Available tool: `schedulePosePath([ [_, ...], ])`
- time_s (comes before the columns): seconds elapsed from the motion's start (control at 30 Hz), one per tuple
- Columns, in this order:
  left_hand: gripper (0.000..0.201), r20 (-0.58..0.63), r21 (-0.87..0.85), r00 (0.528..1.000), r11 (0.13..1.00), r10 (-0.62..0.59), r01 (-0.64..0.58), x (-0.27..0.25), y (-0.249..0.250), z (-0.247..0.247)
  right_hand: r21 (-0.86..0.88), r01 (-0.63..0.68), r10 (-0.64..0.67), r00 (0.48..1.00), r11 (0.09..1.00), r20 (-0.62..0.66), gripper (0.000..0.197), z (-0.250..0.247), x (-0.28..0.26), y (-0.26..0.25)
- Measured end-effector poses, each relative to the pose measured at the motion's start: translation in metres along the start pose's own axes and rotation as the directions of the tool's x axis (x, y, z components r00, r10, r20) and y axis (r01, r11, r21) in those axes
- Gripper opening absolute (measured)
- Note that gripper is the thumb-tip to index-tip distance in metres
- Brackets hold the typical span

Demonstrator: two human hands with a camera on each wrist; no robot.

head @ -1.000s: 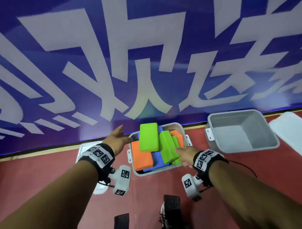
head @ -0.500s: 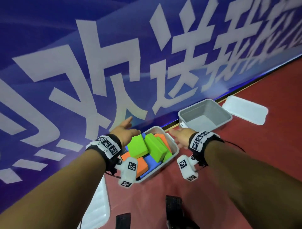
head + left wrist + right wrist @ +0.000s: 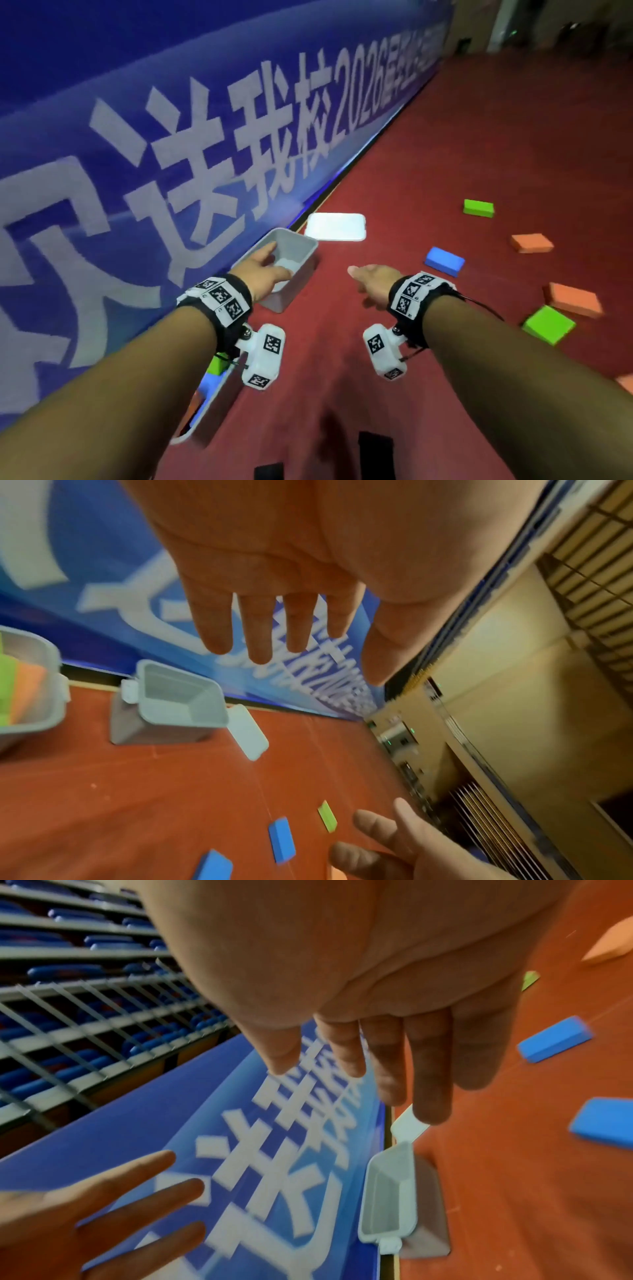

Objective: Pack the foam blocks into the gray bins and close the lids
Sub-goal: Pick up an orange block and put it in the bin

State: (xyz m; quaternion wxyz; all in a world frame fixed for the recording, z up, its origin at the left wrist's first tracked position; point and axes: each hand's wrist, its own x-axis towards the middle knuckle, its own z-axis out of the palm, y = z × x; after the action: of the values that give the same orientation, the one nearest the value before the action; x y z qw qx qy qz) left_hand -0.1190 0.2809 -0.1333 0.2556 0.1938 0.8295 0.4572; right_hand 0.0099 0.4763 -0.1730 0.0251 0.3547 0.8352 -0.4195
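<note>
An empty gray bin (image 3: 297,251) stands on the red floor by the blue banner, with its pale lid (image 3: 335,226) lying flat just beyond it. My left hand (image 3: 272,265) hovers over the bin's near end, fingers straight and holding nothing. My right hand (image 3: 370,279) is in the air to the right of the bin, also open and holding nothing. A second gray bin (image 3: 209,407), filled with foam blocks, sits under my left forearm. Loose on the floor to the right lie a blue block (image 3: 444,261), a green block (image 3: 478,208) and an orange block (image 3: 531,243).
Another orange block (image 3: 573,299) and a green block (image 3: 548,323) lie near my right forearm. The blue banner wall (image 3: 171,154) runs along the left, close behind both bins. In the left wrist view two blue blocks (image 3: 281,840) lie near my right hand (image 3: 394,842).
Both hands left the full bin and moved right to the empty one. The view swung right, bringing the loose blocks into sight; the full bin now lies under my left arm.
</note>
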Motion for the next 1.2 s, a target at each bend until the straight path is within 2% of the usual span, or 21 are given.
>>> schedulePosePath([
  [0.1, 0.077, 0.106, 0.042, 0.992, 0.996, 0.068, -0.072, -0.009, 0.046, 0.103, 0.025, -0.101, 0.102, 0.992, 0.995, -0.076, 0.049, -0.069, -0.036, 0.096],
  [0.2, 0.081, 0.264, 0.052, 0.953, 0.984, 0.15, -0.169, -0.032, 0.087, 0.238, 0.091, -0.243, 0.257, 0.945, 0.966, -0.204, 0.051, -0.145, -0.092, 0.216],
  [0.37, 0.079, 0.518, -0.008, 0.832, 0.974, 0.198, -0.227, -0.088, 0.147, 0.454, 0.166, -0.476, 0.501, 0.773, 0.864, -0.388, 0.074, -0.26, -0.201, 0.399],
  [0.47, 0.077, 0.603, -0.011, 0.769, 0.966, 0.212, -0.257, -0.124, 0.184, 0.558, 0.239, -0.571, 0.612, 0.659, 0.786, -0.438, 0.081, -0.318, -0.257, 0.483],
  [0.63, 0.075, 0.701, -0.028, 0.663, 0.939, 0.264, -0.344, -0.159, 0.244, 0.702, 0.371, -0.604, 0.707, 0.565, 0.706, -0.426, 0.081, -0.387, -0.301, 0.582],
  [0.77, 0.068, 0.783, 0.006, 0.574, 0.92, 0.239, -0.391, -0.165, 0.278, 0.816, 0.439, -0.641, 0.776, 0.501, 0.63, -0.383, 0.084, -0.431, -0.312, 0.651],
  [0.9, 0.066, 0.849, -0.01, 0.467, 0.893, 0.246, -0.451, -0.168, 0.313, 0.936, 0.472, -0.695, 0.837, 0.398, 0.543, -0.376, 0.081, -0.482, -0.322, 0.724],
  [0.97, 0.065, 0.868, -0.034, 0.433, 0.897, 0.245, -0.441, -0.171, 0.336, 0.99, 0.514, -0.695, 0.861, 0.35, 0.503, -0.37, 0.08, -0.508, -0.33, 0.756],
  [1.07, 0.063, 0.912, 0.008, 0.37, 0.893, 0.178, -0.45, -0.186, 0.365, 1.072, 0.574, -0.695, 0.899, 0.29, 0.433, -0.328, 0.079, -0.55, -0.351, 0.81],
  [1.2, 0.065, 0.977, 0.079, 0.211, 0.863, 0.033, -0.499, -0.205, 0.384, 1.17, 0.659, -0.68, 0.945, 0.191, 0.322, -0.265, 0.082, -0.599, -0.364, 0.894],
])
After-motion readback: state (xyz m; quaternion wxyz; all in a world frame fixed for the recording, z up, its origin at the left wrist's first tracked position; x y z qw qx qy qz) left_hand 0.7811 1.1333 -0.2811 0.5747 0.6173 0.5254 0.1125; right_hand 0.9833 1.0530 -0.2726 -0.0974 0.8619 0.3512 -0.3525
